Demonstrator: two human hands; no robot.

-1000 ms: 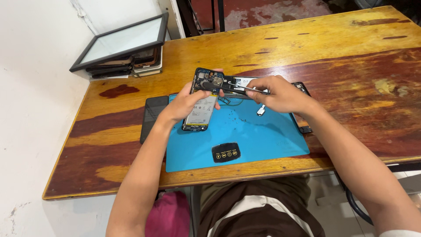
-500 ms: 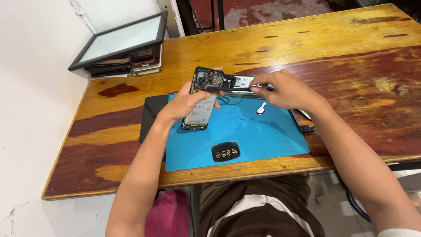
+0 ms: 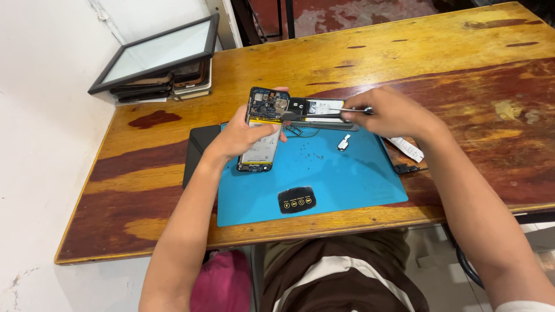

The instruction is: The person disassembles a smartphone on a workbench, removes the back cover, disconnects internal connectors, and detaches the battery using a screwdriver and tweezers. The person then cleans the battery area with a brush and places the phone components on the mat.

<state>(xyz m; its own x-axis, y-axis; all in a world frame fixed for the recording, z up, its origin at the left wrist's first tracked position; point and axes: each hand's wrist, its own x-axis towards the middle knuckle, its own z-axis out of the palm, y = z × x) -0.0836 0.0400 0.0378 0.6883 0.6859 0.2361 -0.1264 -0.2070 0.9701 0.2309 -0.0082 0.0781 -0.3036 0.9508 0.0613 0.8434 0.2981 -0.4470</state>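
Opened phone (image 3: pixel 261 130) in left hand (image 3: pixel 243 136)

Over a blue rubber work mat (image 3: pixel 347 179) on a worn wooden table (image 3: pixel 404 52), the left hand (image 3: pixel 245 136) gripped an opened black smartphone (image 3: pixel 263 130) while the right hand (image 3: pixel 393 112) pinched slim metal tweezers (image 3: pixel 324 114) toward its circuit board.

Both forearms extended forward; left hand (image 3: pixel 245 134) cupped, fingers curled (thumb uppermost); right hand (image 3: pixel 393 112) pinched shut, knuckles up.
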